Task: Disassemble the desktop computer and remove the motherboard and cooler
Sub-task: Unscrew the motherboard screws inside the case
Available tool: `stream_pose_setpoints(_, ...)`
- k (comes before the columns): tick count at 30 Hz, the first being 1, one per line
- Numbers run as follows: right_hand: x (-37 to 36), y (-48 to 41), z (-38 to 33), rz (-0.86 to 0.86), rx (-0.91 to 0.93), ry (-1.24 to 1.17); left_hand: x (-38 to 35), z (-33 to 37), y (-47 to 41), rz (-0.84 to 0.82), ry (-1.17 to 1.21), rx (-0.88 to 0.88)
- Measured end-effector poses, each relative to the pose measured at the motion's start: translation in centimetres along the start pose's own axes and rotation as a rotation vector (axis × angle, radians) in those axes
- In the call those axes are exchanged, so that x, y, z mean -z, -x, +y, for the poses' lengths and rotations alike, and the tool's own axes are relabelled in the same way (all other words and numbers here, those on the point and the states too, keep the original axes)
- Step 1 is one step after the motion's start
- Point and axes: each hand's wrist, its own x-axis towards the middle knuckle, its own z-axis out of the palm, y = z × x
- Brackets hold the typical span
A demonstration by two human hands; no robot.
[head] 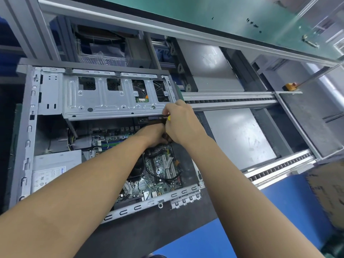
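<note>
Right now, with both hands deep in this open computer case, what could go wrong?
The screwdriver in the right hand sits close beside the left hand; a slip could jab fingers or gouge the motherboard below. The black cable looped over the board may snag when it is lifted.

Dark mat [149, 229] covers the bench, with blue floor [232, 237] beside it. Scuffed grey metal panel [240, 138] lies between 2 toothed conveyor rails [229, 101]. Aluminium frame [24, 25] carries a green-topped shelf [204, 13]. Yellow block [290, 86] near the far rail's end. Cardboard box [329, 192] at right.
</note>
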Motion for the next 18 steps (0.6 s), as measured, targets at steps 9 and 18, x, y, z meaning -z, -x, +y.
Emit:
stream_pose_setpoints(9, -0.9, 0.4, -0.1, 0.084, -0.070, 0.072, 0.1, 1.0, 0.3, 0.008, -0.051, 0.070)
stream_pose_setpoints(18, -0.6, 0.4, 0.9, 0.026, 0.037, 0.044, 0.2, 0.3, 0.1, -0.001, -0.099, -0.050)
